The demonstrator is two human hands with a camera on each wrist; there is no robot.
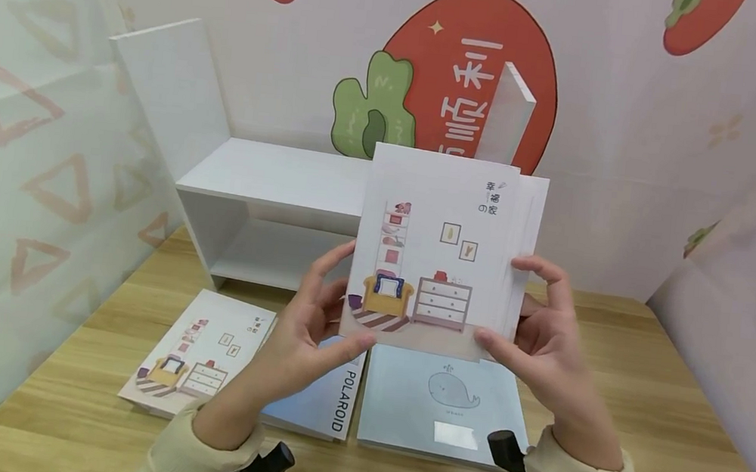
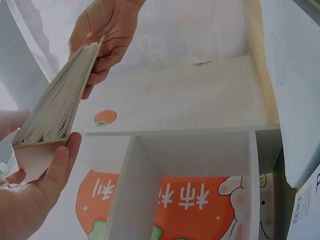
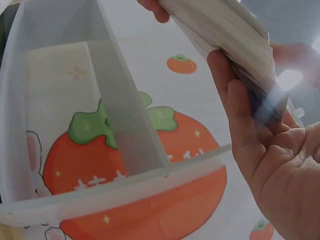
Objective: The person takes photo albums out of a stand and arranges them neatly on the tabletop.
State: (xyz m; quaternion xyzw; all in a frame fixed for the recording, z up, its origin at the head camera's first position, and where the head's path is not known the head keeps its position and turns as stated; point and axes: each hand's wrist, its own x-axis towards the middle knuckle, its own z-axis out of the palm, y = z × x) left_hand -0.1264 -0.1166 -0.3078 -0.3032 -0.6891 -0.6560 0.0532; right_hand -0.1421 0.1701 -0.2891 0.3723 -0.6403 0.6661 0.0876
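Between both hands, a white photo album [image 1: 429,271] with a drawn armchair and chest of drawers on its cover is held up off the table. The left hand [image 1: 299,342] grips its left lower edge, thumb on the front cover. On the opposite side the right hand [image 1: 552,344] grips it, thumb on the cover and fingers behind. Its thick pages [image 2: 62,97] fan out from the spine in the left wrist view. Below lie a matching white album [image 1: 202,356], a blue album marked POLAROID [image 1: 315,389], partly covered by the left hand, and a pale blue whale album [image 1: 447,402].
Behind the albums stands a white shelf [image 1: 275,173] with a tall left panel [image 1: 174,80] and a shorter upright [image 1: 507,119]. The held album hides part of it. A printed cloth [image 1: 633,139] hangs behind the wooden table [image 1: 668,416].
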